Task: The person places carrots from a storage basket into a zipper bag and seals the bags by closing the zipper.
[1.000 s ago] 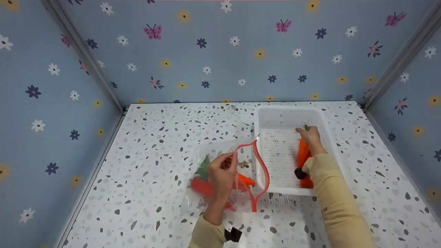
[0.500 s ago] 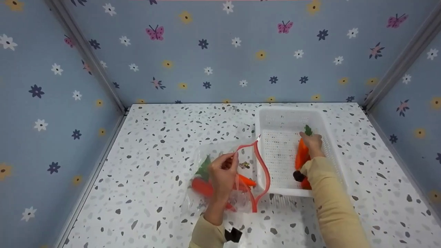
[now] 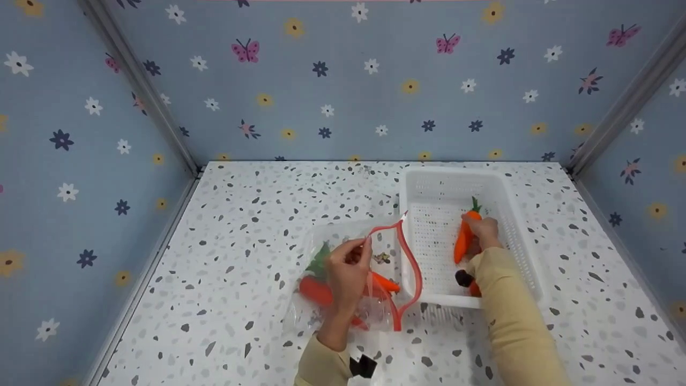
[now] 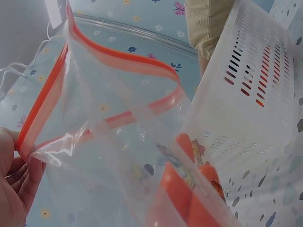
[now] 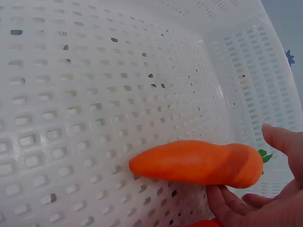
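My left hand (image 3: 347, 273) pinches the red-edged mouth of a clear zip bag (image 4: 118, 90) between thumb and fingers, keeping the mouth spread. Orange carrots (image 4: 177, 194) and a green leafy piece (image 3: 320, 261) show through the plastic. Inside the white basket, my right hand (image 3: 484, 230) is at the top end of another carrot (image 5: 199, 163). In the right wrist view, its fingertips touch the carrot's underside while the thumb stands apart. That carrot's pointed end faces toward me and its green top faces away.
The perforated white basket (image 3: 455, 171) stands right of the bag on a speckled table (image 3: 241, 214). More orange (image 3: 475, 289) shows in the basket, partly behind my right sleeve. Flower-patterned walls (image 3: 343, 80) enclose the back and both sides.
My right hand has shifted slightly left and toward me, and the carrot by it has moved a little left, showing more of its top. My left hand keeps its place at the bag.
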The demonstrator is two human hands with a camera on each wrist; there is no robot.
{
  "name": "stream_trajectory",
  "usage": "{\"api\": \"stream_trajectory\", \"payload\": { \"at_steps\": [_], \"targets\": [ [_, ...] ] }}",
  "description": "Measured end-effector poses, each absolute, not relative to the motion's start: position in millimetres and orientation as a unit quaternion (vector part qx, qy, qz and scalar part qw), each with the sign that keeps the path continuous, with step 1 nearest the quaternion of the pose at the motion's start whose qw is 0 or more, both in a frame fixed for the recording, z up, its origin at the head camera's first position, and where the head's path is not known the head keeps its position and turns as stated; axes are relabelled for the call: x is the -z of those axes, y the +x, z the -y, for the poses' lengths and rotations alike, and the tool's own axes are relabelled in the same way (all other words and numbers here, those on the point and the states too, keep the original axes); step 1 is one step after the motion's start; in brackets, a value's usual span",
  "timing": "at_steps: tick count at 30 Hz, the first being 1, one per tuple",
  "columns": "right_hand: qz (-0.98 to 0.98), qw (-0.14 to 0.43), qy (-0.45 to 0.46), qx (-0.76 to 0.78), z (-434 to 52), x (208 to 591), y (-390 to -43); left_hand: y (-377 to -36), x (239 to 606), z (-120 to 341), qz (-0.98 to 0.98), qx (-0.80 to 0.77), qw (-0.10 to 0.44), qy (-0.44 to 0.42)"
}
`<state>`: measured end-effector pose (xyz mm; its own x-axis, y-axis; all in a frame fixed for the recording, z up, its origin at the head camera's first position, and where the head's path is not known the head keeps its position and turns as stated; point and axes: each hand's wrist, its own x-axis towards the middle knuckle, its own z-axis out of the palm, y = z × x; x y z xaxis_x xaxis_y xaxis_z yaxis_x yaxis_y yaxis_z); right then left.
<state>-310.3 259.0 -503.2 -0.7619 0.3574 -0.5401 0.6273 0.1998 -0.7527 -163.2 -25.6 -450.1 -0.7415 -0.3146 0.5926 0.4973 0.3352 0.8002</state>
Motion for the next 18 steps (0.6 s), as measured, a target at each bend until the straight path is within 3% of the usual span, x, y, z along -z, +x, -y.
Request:
{"api": "stream_trajectory", "payload": {
  "at_steps": [18],
  "targets": [
    [-0.794,0.15,0.293,0.512,-257.8,511.5,-310.7,-162.6,448.6,27.0,0.739,0.558,0.373,-0.059]
  ]
}}
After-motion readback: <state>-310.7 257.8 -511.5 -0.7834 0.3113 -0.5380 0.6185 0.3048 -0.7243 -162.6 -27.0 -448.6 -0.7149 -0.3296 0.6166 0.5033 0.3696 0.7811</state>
